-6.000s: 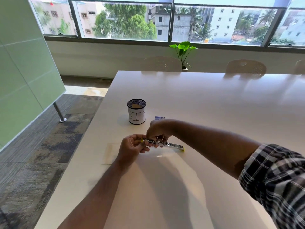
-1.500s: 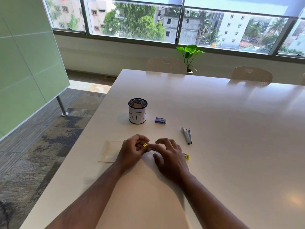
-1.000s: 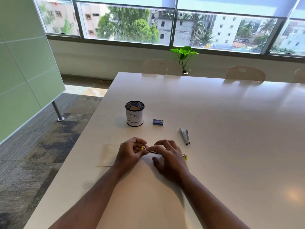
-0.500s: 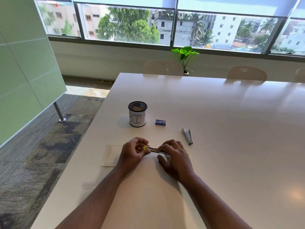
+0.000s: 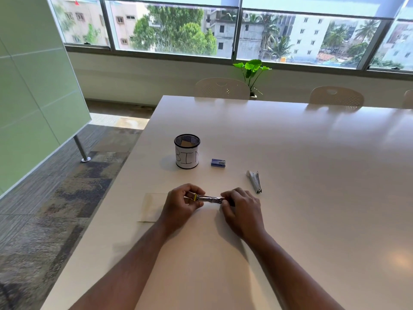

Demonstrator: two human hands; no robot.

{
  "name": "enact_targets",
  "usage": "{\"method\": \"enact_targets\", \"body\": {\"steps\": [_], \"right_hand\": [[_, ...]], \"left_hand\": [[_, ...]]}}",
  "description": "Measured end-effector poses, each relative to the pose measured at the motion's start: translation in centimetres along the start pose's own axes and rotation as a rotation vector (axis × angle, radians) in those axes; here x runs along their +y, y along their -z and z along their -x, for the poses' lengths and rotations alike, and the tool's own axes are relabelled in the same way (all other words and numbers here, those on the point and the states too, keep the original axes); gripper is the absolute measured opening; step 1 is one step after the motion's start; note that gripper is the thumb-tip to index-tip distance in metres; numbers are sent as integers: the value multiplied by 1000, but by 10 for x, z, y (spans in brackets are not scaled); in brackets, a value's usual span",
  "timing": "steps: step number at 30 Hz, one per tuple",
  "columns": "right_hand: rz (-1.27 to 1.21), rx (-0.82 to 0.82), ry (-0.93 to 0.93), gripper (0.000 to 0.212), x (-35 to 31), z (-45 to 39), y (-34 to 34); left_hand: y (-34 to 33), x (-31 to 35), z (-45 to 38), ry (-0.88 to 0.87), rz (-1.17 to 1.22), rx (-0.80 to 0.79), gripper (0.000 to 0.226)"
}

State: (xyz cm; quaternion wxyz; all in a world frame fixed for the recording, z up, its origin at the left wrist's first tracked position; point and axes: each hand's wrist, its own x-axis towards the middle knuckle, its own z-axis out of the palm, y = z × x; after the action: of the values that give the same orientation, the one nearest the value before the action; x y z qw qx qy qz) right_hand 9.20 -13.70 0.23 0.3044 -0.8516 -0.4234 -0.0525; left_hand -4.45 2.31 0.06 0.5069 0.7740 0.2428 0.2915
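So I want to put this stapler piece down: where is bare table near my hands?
The table is bare right of the right hand and the loose metal part, and between the forearms. Ahead it is crowded: BIN cup, blue box and that part. A paper sheet lies by the left hand; both hands grip the stapler piece.

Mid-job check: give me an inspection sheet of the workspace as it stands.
Surface: white table, glossy.
Job's things: stapler held by left hand and right hand; loose metal part lying on the table to its right.
Clutter: mesh cup marked BIN; small blue box; paper sheet beside the left hand.
Grippers: left hand pinches the stapler's yellow end; right hand grips the other end.
Cables: nothing seen.
Surroundings: chairs, potted plant, windows beyond the table.
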Motion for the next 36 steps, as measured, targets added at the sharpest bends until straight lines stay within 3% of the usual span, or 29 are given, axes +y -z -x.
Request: {"method": "enact_targets", "body": {"steps": [10,20,28,36], "right_hand": [[-14,-87,71,46,-1,1,4],[-66,-77,32,33,-3,-1,3],[-173,7,81,28,-1,1,3],[-32,20,172,39,-5,1,6]], "left_hand": [[0,6,2,-55,-82,43,39],[-1,7,4,-181,-121,68,40],[-1,6,4,-105,-63,21,34],[-1,5,3,-117,-96,9,32]]}}
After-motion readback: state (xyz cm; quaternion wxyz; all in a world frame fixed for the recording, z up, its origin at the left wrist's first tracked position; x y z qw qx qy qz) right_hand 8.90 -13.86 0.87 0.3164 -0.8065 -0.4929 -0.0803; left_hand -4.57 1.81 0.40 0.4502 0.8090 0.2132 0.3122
